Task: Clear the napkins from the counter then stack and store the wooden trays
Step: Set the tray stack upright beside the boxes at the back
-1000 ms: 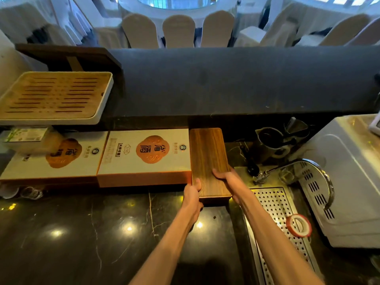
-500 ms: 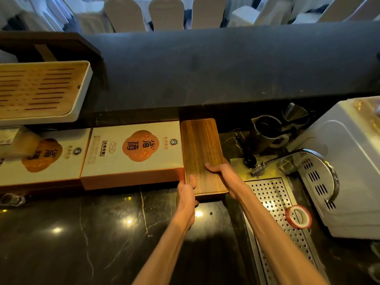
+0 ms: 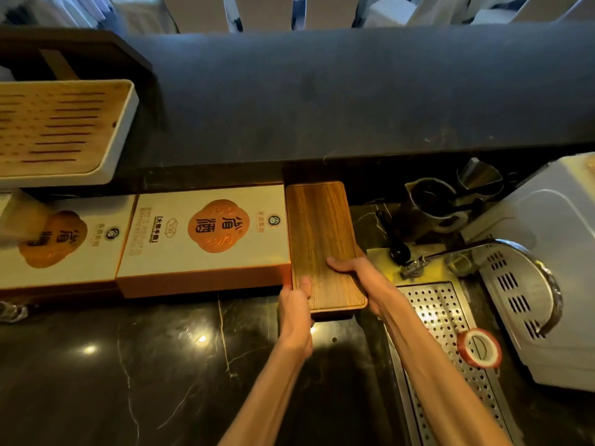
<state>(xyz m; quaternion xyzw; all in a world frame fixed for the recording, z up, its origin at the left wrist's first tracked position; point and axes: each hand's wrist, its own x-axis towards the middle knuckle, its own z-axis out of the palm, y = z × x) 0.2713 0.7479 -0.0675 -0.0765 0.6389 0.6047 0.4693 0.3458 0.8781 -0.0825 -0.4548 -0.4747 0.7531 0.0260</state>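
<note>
Both hands clamp the near end of the wooden trays [image 3: 322, 239]: left hand [image 3: 294, 300] on the left edge, thumb on top, right hand [image 3: 360, 278] over the right edge. They lie on the dark counter [image 3: 128, 365], touching the boxed gift set [image 3: 206, 236] on their left. Stiff, fairly heavy and smooth, I'd guess; long edges suit gripping. Brown, rectangular, straight grain, rounded corners.

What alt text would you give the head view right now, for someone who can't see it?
Both hands, left hand and right hand, grip the near end of a wooden tray on a dark counter, pressed against a white and orange box. A perforated drain holding a tape roll lies to the right.
</note>
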